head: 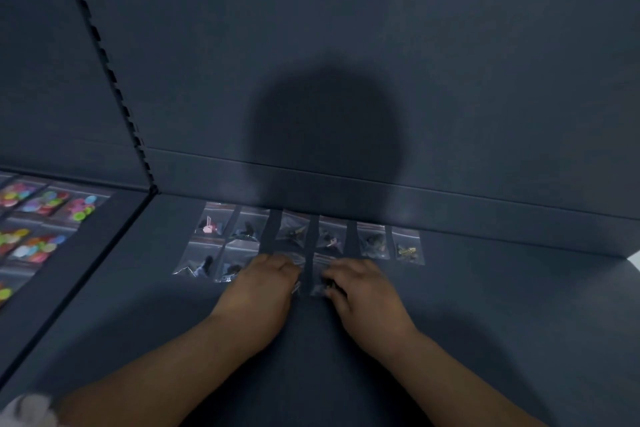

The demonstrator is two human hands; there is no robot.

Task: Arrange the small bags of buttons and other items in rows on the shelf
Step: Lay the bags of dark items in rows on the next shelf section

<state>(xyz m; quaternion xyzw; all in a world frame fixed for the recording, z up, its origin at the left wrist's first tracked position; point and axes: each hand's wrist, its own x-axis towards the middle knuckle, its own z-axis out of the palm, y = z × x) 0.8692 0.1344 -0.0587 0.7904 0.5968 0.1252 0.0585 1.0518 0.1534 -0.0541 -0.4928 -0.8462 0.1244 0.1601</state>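
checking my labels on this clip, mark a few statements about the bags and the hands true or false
1. The left hand and the right hand are both at the front row of bags. True.
2. The back row holds six bags. True.
3. The colourful buttons lie right of the hands. False: the colourful button bags lie far to the left.
4. The pink item sits at the right end of the back row. False: the pink-item bag is at its left end.
5. The right hand's fingers are on a small bag. True.
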